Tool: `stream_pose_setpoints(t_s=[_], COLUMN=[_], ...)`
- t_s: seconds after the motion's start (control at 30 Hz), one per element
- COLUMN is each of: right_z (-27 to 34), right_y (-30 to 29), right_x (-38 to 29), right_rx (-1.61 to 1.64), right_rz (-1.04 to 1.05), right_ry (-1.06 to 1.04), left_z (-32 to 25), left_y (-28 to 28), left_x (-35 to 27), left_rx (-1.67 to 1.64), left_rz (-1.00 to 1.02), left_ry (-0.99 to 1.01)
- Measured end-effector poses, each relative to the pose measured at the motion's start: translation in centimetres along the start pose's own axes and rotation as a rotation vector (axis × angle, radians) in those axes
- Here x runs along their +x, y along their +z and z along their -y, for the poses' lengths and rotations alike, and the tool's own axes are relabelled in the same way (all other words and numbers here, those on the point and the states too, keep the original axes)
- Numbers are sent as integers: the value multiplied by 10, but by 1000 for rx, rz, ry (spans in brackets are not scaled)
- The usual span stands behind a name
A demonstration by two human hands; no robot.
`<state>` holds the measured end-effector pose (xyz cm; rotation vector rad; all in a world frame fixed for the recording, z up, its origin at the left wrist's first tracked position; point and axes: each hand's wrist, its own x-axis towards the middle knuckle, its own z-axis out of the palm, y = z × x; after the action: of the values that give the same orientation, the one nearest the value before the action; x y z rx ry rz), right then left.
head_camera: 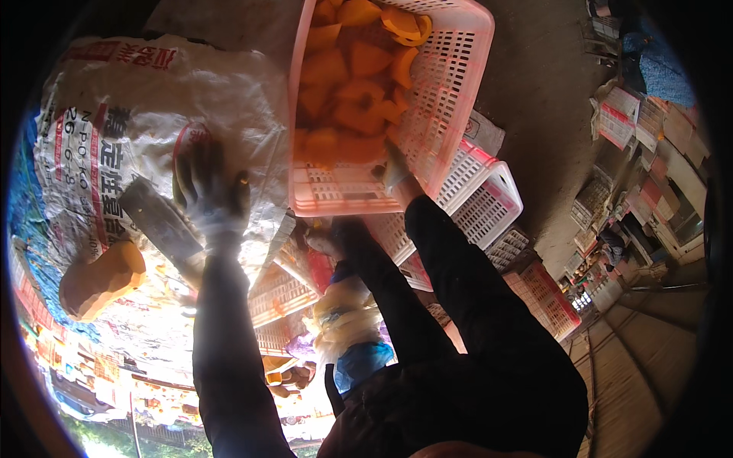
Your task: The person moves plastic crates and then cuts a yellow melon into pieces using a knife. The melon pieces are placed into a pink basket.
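My left hand (209, 186), in a dark-palmed glove, is spread above or on a white woven plastic sack (246, 91) that bears printing. Beside it on the sack lies a cleaver (160, 220), its broad blade slanting toward my wrist. A peeled butternut-type squash (103, 280) rests at the sack's left edge. My right hand (395, 169), in a pale glove, reaches over the near wall of a pink plastic crate (452, 86). Its thumb and fingers are apart, close to orange squash chunks (349, 103) in the crate; whether the blurred fingertips touch them is unclear.
More slotted crates (481, 200) are stacked below and right of the pink one. Plastic bags (343, 320) are by my legs. Blue sheeting (26, 189) lies along the left. A person (613, 249) and several crates (618, 117) are across the concrete floor (532, 131).
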<state>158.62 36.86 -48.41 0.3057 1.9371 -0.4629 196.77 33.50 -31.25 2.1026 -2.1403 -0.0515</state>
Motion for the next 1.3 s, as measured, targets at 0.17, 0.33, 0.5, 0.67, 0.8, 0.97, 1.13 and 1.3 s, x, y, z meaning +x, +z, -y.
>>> stream_pose_setpoints(t_s=[0.17, 0.33, 0.5, 0.67, 0.8, 0.97, 1.13, 1.3], right_z=[-20, -19, 97, 225, 210, 70, -46, -51], right_y=[36, 47, 65, 106, 102, 70, 52, 102], right_x=[58, 65, 31, 8, 9, -14, -125, -210], right_rx=[305, 315, 372, -16, -384, -634, -700, -427], right_rz=[222, 425, 517, 509, 440, 543, 210, 181], right_ry=[60, -13, -191, -656, -847, -667, -732, -1027], left_z=[-2, -1, 1, 0, -1, 1, 0, 1], left_y=[1, 2, 3, 2, 2, 3, 1, -2], left_x=[3, 3, 2, 3, 2, -1, 5, 5], left_rx=[-1, 7, 14, 12, 16, 26, 58, -18], left_rz=[-34, -67, -41, -87, -39, -20, -60, -23], left_ry=[24, 64, 83, 111, 73, 38, 54, 13])
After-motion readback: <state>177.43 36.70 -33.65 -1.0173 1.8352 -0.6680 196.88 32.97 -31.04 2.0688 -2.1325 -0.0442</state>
